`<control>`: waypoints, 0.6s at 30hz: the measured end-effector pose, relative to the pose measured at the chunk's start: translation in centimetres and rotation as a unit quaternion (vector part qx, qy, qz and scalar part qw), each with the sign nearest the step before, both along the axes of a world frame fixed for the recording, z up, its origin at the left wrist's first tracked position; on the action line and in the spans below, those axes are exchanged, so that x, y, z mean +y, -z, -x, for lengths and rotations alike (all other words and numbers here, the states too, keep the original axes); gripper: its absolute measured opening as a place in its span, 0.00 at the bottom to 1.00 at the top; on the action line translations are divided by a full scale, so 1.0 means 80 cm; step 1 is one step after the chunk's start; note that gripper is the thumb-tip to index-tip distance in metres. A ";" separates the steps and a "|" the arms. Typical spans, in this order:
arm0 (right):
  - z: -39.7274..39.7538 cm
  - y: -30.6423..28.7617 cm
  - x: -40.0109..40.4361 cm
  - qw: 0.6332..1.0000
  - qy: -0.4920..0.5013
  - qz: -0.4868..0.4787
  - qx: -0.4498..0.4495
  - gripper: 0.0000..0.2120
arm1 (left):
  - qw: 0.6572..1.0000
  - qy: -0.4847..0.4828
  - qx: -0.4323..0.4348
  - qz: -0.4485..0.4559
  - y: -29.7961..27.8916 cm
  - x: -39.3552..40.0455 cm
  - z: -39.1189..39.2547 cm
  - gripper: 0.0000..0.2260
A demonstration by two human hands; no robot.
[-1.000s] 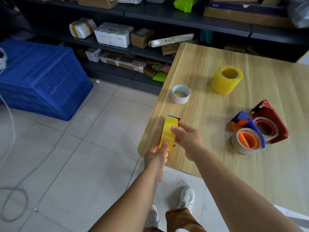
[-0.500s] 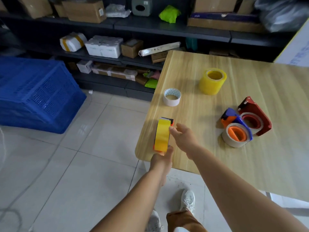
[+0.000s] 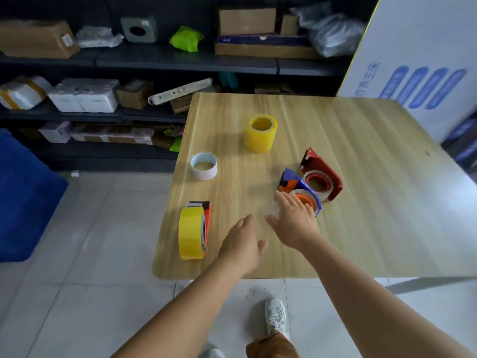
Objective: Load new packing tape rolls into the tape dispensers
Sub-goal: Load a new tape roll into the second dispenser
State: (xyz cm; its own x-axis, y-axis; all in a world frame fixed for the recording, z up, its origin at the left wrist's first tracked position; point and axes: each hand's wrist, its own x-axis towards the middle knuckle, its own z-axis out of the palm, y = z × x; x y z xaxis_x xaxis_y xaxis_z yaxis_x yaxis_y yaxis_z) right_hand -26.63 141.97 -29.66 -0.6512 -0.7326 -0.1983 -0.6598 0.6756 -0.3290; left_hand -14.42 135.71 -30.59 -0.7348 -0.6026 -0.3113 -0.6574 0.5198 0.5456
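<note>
Light wood-grain counter [image 3: 361, 192] with rounded corners, carrying tape rolls and tape dispensers.

Near the front left corner, a yellow tape roll [image 3: 190, 233] stands on edge, fitted in an orange dispenser [image 3: 207, 226]. Further back along the left side lies a small white tape roll [image 3: 203, 166], flat, its hole facing up. Behind it, toward the middle, a tall stack of yellow tape [image 3: 260, 133] stands upright. Right of centre, a blue and orange dispenser [image 3: 296, 186] holding a white roll lies on its side, touching a red dispenser [image 3: 322, 174] with a white roll, also on its side. The right half of the counter shows bare wood.
</note>
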 end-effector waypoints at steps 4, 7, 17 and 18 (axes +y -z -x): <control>0.045 0.000 0.015 1.000 0.018 0.009 0.007 0.31 | 0.999 0.036 -0.009 0.017 0.001 -0.007 0.052 0.33; 0.087 0.007 0.023 1.000 0.013 -0.018 -0.005 0.34 | 0.998 0.047 -0.025 0.023 0.009 -0.009 0.098 0.33; 0.205 0.040 0.015 0.979 -0.170 -0.099 -0.046 0.47 | 0.994 0.023 -0.100 -0.032 0.036 0.001 0.209 0.47; 0.212 0.041 0.012 0.976 -0.190 -0.092 -0.044 0.48 | 0.994 0.015 -0.103 -0.037 0.038 0.000 0.214 0.47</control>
State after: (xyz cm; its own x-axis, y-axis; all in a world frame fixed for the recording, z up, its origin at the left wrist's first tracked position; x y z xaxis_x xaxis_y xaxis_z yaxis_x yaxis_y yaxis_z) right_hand -43.57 142.95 -32.91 -0.3133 -0.8647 -0.3926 -0.8491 0.4403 -0.2920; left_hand -31.50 135.72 -33.61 -0.6678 -0.5510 -0.5004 -0.7442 0.5044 0.4378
